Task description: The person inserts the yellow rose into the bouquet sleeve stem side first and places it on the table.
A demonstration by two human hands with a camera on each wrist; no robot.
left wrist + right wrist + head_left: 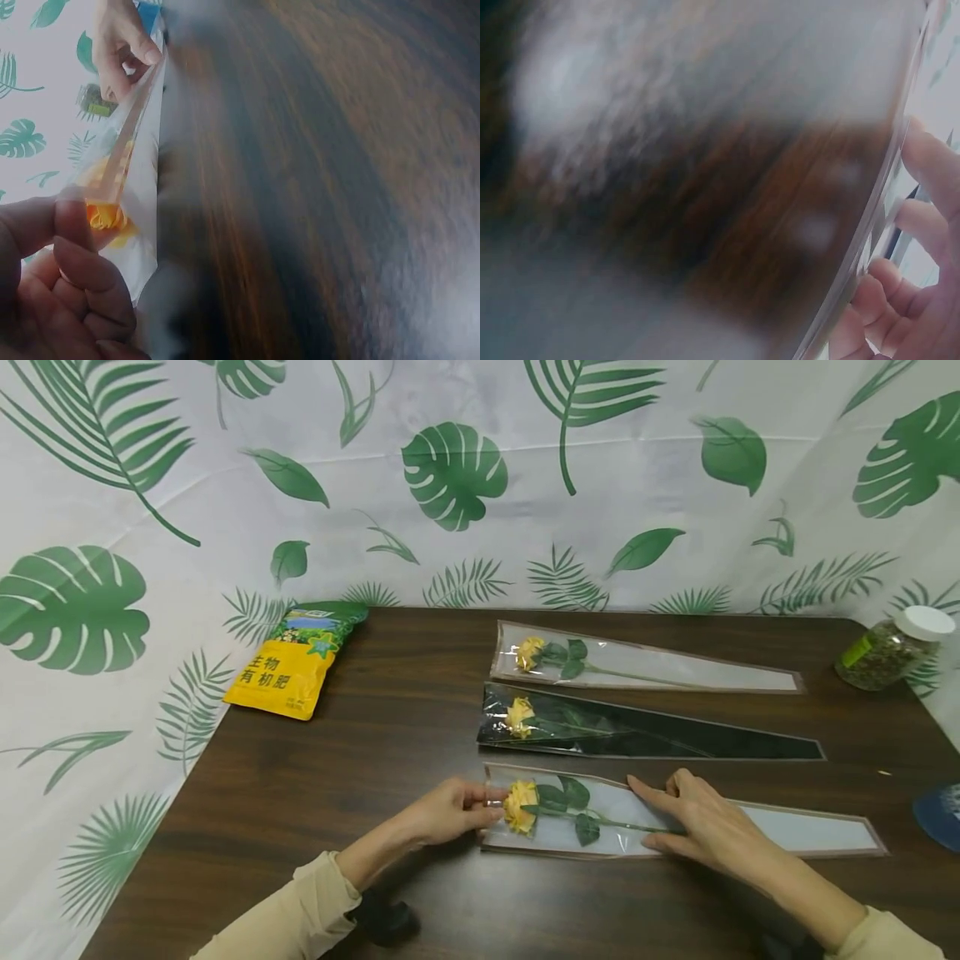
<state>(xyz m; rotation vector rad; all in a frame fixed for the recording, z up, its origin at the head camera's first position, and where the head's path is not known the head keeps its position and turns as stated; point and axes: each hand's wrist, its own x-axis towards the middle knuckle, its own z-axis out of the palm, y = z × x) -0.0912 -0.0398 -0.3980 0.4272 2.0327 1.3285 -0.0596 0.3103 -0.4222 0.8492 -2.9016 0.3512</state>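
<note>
Nearest the person lies a clear flower sleeve with a white back (810, 828), its wide end to the left. Inside it is a yellow rose (520, 807) with green leaves and a long stem. My left hand (448, 812) pinches the wide end beside the bloom; in the left wrist view its thumb and fingers (94, 274) meet at the sleeve's edge. Across the sleeve's middle, my right hand (708, 827) holds it with index finger and thumb spread towards its two long edges. The right wrist view shows the thumb (930, 161) on an edge, other fingers curled.
Behind lie a black-backed sleeve (765, 743) and another white-backed sleeve (705, 668), each with a yellow rose. A yellow fertilizer bag (288, 668) lies at the back left of the brown table (360, 743). A white-lidded jar (888, 652) and a blue object (941, 817) are at right.
</note>
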